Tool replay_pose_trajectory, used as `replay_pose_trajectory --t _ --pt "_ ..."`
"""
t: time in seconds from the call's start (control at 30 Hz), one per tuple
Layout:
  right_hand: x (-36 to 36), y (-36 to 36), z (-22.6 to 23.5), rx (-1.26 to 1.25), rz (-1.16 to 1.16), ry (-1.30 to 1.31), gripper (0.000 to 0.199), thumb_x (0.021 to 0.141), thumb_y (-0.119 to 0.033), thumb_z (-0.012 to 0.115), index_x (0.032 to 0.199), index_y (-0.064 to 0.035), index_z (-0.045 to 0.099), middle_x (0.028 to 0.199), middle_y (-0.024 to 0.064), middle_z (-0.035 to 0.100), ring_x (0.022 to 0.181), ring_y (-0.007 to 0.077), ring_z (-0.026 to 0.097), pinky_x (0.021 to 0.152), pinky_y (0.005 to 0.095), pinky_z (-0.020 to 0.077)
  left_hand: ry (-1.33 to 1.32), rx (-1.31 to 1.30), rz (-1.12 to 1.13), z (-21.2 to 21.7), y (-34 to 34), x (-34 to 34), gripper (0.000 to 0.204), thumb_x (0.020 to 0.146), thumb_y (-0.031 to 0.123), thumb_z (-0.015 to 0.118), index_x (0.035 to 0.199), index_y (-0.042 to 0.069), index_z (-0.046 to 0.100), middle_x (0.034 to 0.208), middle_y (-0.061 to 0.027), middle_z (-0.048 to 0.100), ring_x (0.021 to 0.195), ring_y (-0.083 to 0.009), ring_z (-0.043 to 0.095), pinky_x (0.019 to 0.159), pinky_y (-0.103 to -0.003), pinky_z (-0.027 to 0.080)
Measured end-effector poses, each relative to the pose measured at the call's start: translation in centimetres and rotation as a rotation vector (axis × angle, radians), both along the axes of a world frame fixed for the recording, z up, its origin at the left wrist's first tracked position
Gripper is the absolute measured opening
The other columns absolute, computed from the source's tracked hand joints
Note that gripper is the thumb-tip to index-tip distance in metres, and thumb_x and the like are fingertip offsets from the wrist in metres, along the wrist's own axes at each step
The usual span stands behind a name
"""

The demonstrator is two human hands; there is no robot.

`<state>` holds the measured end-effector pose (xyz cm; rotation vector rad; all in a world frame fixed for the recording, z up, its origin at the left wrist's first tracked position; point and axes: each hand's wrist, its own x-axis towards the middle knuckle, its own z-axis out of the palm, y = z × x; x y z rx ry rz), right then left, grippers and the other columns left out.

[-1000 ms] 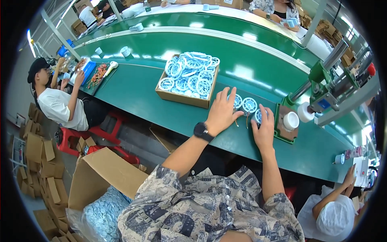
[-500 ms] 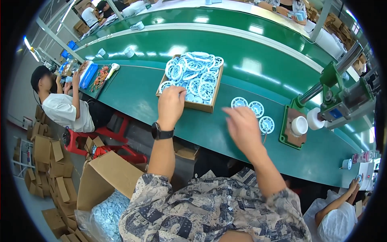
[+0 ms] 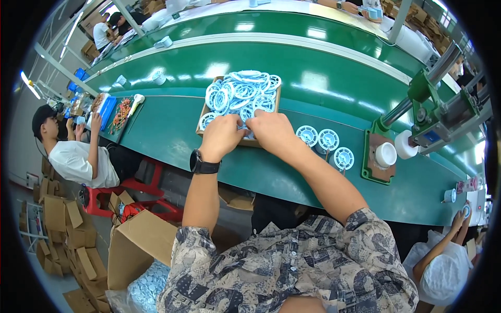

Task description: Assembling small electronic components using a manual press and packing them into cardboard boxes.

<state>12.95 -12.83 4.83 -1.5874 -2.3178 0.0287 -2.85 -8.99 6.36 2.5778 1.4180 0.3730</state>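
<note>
A shallow cardboard box [image 3: 278, 99] on the green table is heaped with light blue plastic rings [image 3: 244, 91]. My left hand [image 3: 223, 136], below a black wristwatch, is at the box's near left part with its fingers curled in. Close beside it, my right hand [image 3: 269, 131] reaches over the near right rim, fingertips bent down among the parts. The two hands almost meet at the fingertips; whatever they pinch is hidden behind the fingers. Right of my right hand stand three light blue spoked round parts [image 3: 328, 140], with thin reddish-brown leads showing by two of them.
A green press [image 3: 417, 112] stands at the right, a white round block [image 3: 386, 154] on its base. A co-worker [image 3: 78, 148] sits at the left near a blue tray [image 3: 107, 110]. An open carton [image 3: 141, 242] holding a bag of small blue parts is low on the left.
My right hand has moved left from beside the spoked parts to the box, next to my left hand. The view has shifted slightly.
</note>
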Motion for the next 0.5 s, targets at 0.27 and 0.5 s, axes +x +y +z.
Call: replay_pose_trajectory --t 0.27,0.5 --pt "0.6 -1.2 -1.1 0.154 -0.086 0.246 0.008 0.076 -0.009 0.066 0.084 -0.0081 0.068 0.087 0.0112 0.061 0.074 0.0310 0.066 0.062 0.0415 0.0534 -0.033 -0.041 0.048 -0.4 0.0 0.4 0.023 0.074 0.020 0.076 0.085 0.001 0.067 0.075 -0.0178 0.067 0.074 -0.0345 0.066 0.068 -0.043 0.051" --pt "0.1 -0.3 -0.4 0.036 -0.027 -0.032 0.010 0.075 -0.006 0.065 0.084 -0.0072 0.068 0.086 0.0105 0.061 0.075 0.0290 0.067 0.063 0.0414 0.0537 -0.255 -0.109 0.050 -1.1 0.2 -0.6 0.019 0.075 0.011 0.074 0.090 0.000 0.068 0.073 -0.0124 0.067 0.067 -0.0234 0.066 0.063 -0.034 0.050"
